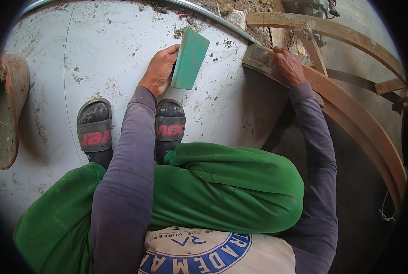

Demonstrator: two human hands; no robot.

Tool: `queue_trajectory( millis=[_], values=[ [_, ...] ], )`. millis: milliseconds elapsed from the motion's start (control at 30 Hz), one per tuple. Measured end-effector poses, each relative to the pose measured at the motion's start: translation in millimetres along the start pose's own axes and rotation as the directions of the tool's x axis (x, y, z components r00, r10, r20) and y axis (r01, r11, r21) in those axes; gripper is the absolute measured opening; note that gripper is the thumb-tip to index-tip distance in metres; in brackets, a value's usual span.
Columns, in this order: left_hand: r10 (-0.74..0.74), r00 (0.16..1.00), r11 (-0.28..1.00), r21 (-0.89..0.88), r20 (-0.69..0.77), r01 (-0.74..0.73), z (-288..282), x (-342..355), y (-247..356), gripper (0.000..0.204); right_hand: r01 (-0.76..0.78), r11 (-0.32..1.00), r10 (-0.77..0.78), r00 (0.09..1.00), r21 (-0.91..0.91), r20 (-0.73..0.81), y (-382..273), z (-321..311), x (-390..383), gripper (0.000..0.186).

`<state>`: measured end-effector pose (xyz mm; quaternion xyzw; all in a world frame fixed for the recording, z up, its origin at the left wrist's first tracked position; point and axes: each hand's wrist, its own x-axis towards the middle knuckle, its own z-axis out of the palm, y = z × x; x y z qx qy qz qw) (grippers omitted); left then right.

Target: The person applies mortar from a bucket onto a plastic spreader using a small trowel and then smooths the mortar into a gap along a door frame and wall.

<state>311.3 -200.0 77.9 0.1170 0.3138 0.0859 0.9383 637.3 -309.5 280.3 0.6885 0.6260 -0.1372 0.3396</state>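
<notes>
My left hand [159, 69] is closed on a green plastering float [190, 60], a flat slab tilted on edge above the white sheet. The fingers go behind the slab, so the grip itself is hidden. To the right, my right hand [287, 67] curls over a grey, cement-smeared wooden board [259, 58]. This board lies along the near end of a brown wooden beam [350, 114]. Most of the fingertips are out of sight.
A white sheet [117, 50] spotted with mortar crumbs lies under my sandals [94, 128]. A dirty, curved container [10, 109] stands at the left. Beyond a metal edge [213, 20] is rubble [263, 34]. A wooden frame [299, 20] fills the far right.
</notes>
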Motion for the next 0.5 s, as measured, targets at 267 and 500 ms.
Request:
queue_trajectory(
  millis=[267, 500],
  values=[
    [-0.005, 1.000, 1.000, 0.010, 0.002, 0.005, 1.9, 2.3, -2.1, 0.038, -0.005, 0.999, 0.006, 1.000, -0.032, 0.031, 4.2, 17.2, 10.2, 0.015],
    [-0.018, 1.000, 1.000, 0.018, 0.007, 0.018, -2.0, 2.1, -0.7, 0.042, -0.063, 0.998, 0.063, 0.998, -0.008, -0.010, -5.5, -5.3, 10.0, 0.009]
  ],
)
